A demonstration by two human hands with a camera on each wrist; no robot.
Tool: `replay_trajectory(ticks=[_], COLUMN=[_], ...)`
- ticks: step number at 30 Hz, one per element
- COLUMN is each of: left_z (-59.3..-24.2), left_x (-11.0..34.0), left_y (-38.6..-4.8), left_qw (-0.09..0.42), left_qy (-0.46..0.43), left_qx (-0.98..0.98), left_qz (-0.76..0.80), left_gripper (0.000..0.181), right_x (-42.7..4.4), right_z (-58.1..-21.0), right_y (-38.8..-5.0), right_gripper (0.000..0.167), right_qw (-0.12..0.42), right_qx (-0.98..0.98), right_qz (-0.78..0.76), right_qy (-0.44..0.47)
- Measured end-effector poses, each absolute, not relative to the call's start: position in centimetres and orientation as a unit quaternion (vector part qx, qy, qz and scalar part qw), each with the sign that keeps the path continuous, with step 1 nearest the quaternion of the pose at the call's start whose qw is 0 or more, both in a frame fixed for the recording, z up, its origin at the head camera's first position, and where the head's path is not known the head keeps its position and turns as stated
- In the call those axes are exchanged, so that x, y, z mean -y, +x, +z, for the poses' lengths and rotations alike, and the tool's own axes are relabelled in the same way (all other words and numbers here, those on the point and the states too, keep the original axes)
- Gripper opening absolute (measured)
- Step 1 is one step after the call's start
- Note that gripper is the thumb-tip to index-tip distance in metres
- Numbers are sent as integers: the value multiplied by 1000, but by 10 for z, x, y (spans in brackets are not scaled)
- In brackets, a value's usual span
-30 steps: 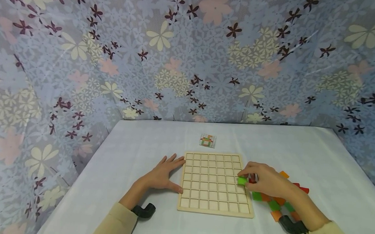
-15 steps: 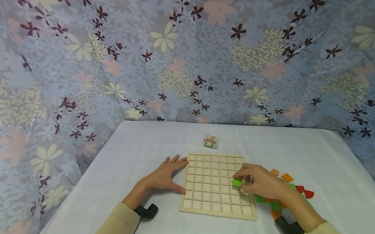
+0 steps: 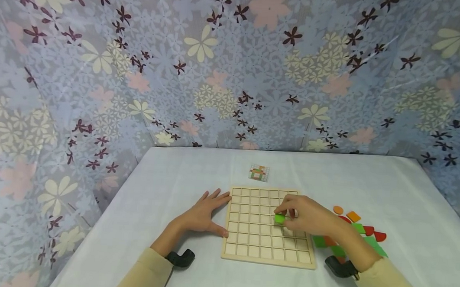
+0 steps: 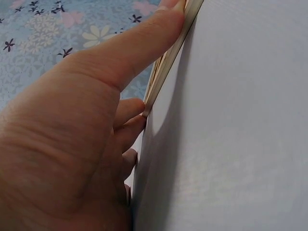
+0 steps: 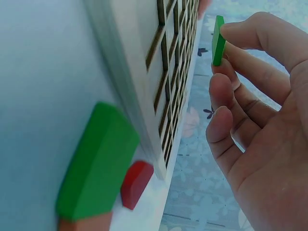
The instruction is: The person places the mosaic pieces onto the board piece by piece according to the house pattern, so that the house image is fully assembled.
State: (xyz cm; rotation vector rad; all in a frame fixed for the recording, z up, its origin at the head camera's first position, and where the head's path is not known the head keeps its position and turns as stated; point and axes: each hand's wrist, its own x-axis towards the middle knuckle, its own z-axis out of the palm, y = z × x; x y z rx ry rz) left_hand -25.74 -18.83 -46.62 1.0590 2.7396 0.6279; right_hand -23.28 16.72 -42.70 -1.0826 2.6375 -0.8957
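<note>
A wooden grid board (image 3: 248, 240) lies flat on the white-covered table. My left hand (image 3: 200, 215) rests at its left edge with fingers spread; in the left wrist view the thumb and fingertips of that hand (image 4: 72, 115) touch the board's side (image 4: 166, 62). Above the board's right half, my right hand (image 3: 308, 215) pinches a light green square tile (image 3: 279, 218). The right wrist view shows the green tile (image 5: 218, 41) held on edge between thumb and finger of the right hand (image 5: 269, 96), apart from the grid.
Loose green, orange and red pieces lie right of the board, among them an orange disc (image 3: 338, 209), an orange square (image 3: 353, 216) and a red piece (image 3: 380, 236). A small patterned card (image 3: 259, 172) lies behind the board. Flowered cloth (image 3: 233, 74) hangs beyond the table.
My right hand has moved left with the green tile, from the board's right edge to over its inner cells. More loose pieces show beside the right forearm. The left hand stays at the board's edge.
</note>
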Motion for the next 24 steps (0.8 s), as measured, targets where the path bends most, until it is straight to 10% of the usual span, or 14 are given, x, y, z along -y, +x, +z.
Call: replay_trajectory(ticks=[24], left_z=[-467], left_x=[188], left_y=[-260], left_qw=[71], left_qy=[349], left_qx=[-912], left_qz=[203], left_gripper=[110], right_x=[-123], right_z=[-433], right_y=[-240], right_gripper=[29], right_qw=[83], right_qx=[-854], right_qz=[-306], right_qy=[-412])
